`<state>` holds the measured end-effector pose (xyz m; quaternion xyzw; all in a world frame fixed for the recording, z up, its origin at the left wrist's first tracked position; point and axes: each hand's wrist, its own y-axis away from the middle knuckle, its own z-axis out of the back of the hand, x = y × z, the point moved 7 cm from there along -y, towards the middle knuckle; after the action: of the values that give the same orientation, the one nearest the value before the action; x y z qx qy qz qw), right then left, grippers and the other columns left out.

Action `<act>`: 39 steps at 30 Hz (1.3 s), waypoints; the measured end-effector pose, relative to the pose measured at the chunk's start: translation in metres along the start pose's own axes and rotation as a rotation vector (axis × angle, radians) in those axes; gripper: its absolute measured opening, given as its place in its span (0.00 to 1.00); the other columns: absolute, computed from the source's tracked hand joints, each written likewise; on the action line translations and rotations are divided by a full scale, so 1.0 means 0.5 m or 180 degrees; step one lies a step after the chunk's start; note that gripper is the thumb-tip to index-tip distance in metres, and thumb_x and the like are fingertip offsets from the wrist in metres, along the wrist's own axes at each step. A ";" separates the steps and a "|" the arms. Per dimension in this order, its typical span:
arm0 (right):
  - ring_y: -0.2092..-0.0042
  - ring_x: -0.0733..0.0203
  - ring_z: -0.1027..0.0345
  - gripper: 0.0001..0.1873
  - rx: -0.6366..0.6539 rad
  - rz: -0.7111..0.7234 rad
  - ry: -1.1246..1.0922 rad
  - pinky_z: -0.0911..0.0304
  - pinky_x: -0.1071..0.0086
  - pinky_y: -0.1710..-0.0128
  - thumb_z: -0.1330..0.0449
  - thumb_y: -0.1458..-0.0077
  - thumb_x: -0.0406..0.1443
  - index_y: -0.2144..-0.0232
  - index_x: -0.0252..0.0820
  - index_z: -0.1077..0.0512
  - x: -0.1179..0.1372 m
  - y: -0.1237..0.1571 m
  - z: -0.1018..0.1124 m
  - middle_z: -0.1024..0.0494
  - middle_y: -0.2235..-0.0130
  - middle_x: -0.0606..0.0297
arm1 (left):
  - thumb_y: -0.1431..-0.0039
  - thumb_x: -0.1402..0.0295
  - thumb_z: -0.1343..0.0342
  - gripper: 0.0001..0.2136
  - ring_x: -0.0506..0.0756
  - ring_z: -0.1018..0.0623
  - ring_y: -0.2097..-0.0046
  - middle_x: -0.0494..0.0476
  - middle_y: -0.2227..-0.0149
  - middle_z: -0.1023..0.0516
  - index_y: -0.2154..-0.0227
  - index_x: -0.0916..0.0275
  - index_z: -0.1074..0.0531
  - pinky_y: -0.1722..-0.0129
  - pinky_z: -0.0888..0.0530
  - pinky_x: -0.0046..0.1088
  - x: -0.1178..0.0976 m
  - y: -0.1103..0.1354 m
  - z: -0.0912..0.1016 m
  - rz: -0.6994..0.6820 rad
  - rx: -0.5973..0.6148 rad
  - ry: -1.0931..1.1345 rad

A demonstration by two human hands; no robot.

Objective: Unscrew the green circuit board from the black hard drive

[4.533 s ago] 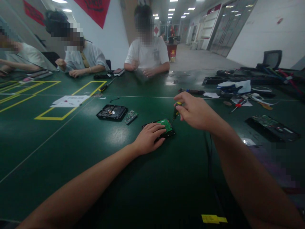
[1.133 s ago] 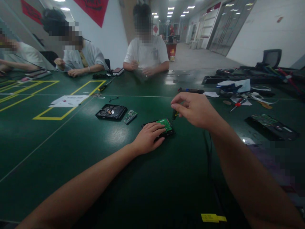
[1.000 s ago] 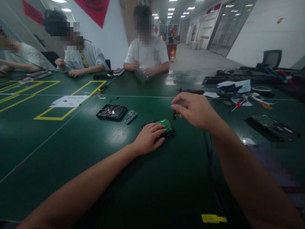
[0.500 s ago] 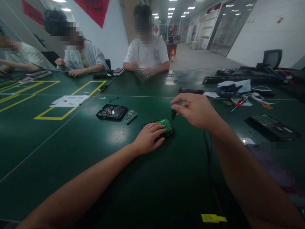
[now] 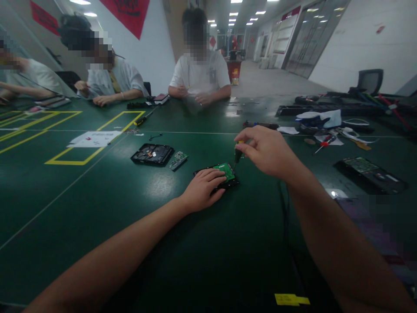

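This is looking like an electronics workshop in a large hall. A long green table (image 5: 81, 204) taped with yellow lines (image 5: 65, 161) is stretching away under the hands. An opened drive (image 5: 152, 154) and a board (image 5: 179, 159) are lying left of the left hand (image 5: 203, 189). A red screwdriver (image 5: 322, 143) and another drive (image 5: 371, 173) are lying right of the right hand (image 5: 267, 150). Beyond the hands, people (image 5: 198, 74) are sitting and working under ceiling lights (image 5: 234, 14).

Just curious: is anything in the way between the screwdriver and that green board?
Nothing visible. The screwdriver in the right hand points at the green board's far corner; the left hand rests on its near side.
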<state>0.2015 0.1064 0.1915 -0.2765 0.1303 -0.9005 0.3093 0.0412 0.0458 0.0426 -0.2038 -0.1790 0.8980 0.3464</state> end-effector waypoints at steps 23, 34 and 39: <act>0.62 0.51 0.22 0.08 0.0021 -0.0233 -0.0210 0.30 0.60 0.61 0.37 0.37 0.40 0.58 0.44 0.21 -0.002 0.005 -0.002 0.16 0.64 0.59 | 0.29 0.61 0.44 0.19 0.64 0.26 0.35 0.62 0.38 0.23 0.38 0.57 0.27 0.35 0.29 0.54 0.006 0.002 -0.005 -0.0007 -0.0007 0.0029; 0.63 0.54 0.23 0.09 0.0120 -0.0005 -0.0299 0.34 0.62 0.61 0.40 0.36 0.34 0.57 0.44 0.20 0.006 0.005 -0.003 0.17 0.66 0.62 | 0.29 0.62 0.43 0.19 0.64 0.26 0.35 0.62 0.38 0.23 0.38 0.58 0.28 0.35 0.30 0.53 0.007 0.003 -0.007 0.0032 0.0015 -0.0001; 0.62 0.51 0.22 0.09 0.0025 -0.0069 -0.0223 0.34 0.62 0.60 0.39 0.37 0.34 0.56 0.41 0.21 0.005 0.005 0.002 0.17 0.67 0.60 | 0.29 0.62 0.43 0.19 0.64 0.26 0.35 0.62 0.38 0.23 0.39 0.57 0.27 0.35 0.30 0.53 0.007 0.003 -0.006 0.0063 -0.0012 0.0008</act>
<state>0.2016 0.1027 0.1921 -0.3080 0.1129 -0.8941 0.3049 0.0393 0.0476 0.0384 -0.2073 -0.1784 0.9008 0.3374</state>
